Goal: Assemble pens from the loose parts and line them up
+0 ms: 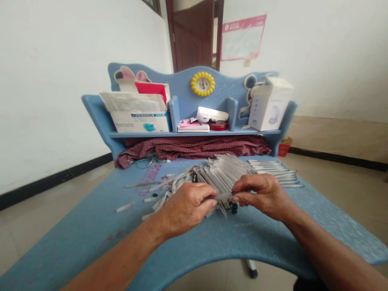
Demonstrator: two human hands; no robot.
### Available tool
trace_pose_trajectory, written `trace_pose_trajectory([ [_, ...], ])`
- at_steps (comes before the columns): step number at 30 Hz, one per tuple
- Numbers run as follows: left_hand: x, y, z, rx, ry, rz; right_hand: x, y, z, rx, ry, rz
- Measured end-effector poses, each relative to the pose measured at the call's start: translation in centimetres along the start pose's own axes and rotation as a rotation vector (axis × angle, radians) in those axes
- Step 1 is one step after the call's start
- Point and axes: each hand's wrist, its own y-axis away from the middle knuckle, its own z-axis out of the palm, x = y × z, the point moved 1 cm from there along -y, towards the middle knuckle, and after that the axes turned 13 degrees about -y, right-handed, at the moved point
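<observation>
Left of the fanned pile of tubes [226,171], a short translucent piece [123,207] lies loose on the tabletop [87,226]. At the pile's near edge, left hand [189,204] grip pinches one end of a slim grey tube [223,197], right hand [262,192] grip its dark right end; spread row of sticks [274,171] right of pile. Tube looks light, stiffish, perhaps slick; best held near both ends, thumb against forefinger.

1 left hand [188,206], 1 right hand [263,195], 1 blue desk [242,238], way too many gray pen-like tubes [224,173] to count, 1 yellow flower-rimmed dial [203,83], 2 mouse cutouts [250,82], 1 face-mask box [127,122], 1 red tin [218,127], 1 plaid cloth [194,147]
</observation>
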Motion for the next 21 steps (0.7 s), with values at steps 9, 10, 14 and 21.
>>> trace_pose_trajectory([
  [9, 0.22, -0.08, -0.29, -0.081, -0.021, 0.021, -0.25, -0.06, 0.21, -0.020, 0.111, -0.087],
  [10, 0.27, -0.10, -0.37, -0.096, -0.009, 0.017, -0.23, -0.06, 0.22, -0.024, 0.115, -0.089],
  [14, 0.27, -0.05, -0.69, -0.210, 0.111, -0.048, -0.19, -0.02, 0.23, -0.032, 0.106, -0.077],
  [21, 0.15, 0.16, -0.75, -0.381, 0.307, -0.207, -0.09, 0.18, 0.27, -0.063, 0.101, -0.041],
])
